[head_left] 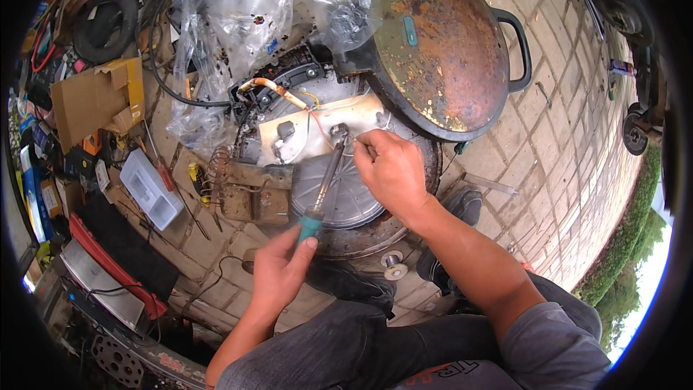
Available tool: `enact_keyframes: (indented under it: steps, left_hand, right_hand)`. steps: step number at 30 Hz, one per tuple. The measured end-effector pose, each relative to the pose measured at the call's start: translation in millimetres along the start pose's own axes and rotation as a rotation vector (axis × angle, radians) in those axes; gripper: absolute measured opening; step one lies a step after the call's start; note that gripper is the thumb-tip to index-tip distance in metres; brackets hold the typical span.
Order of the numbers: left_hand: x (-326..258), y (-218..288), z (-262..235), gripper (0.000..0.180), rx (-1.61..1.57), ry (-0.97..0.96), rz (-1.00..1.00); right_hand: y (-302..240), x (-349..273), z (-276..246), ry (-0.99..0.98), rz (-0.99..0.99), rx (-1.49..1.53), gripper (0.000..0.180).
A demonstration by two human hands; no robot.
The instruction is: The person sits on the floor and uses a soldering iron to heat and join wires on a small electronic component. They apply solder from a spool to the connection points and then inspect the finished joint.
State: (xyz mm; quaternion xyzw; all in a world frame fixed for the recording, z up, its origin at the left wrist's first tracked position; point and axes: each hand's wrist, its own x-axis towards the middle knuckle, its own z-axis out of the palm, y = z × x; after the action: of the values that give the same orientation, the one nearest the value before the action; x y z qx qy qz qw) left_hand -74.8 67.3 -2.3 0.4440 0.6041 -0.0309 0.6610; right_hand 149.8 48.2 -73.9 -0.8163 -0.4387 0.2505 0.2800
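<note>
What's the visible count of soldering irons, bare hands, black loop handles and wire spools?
Soldering iron: 1
Bare hands (left hand, right hand): 2
Black loop handle: 1
Wire spool: 1
Total: 5

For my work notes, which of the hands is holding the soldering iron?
The left hand: it grips the soldering iron by its teal handle, while the right hand is near the tip.

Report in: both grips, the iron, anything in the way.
Left grip closed on soldering iron. Right grip pinched near iron's tip, contents unclear. Tip over pale panel; contact unclear. Plastic bag bunched beyond, off the tip.
</note>
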Motion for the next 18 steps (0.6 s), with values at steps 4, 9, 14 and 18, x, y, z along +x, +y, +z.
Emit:
enact_keyframes:
  steps: [4,9,14,18]
  left_hand:
    - [1,0,-1,0.036,0.085,0.023,0.041]
    - [1,2,-2,0.034,0.236,0.071,0.153]
    - [2,14,-4,0.031,0.409,0.088,0.300]
    - [1,16,-3,0.031,0.436,0.115,0.341]
  right_hand:
    - [0,0,0,0.003,0.009,-0.004,0.012]
    - [-2,-1,0,0.005,0.032,0.018,0.011]
    - [-1,-1,0,-0.006,0.065,0.051,0.009]
    - [-2,-2,-2,-0.009,0.049,0.076,0.009]
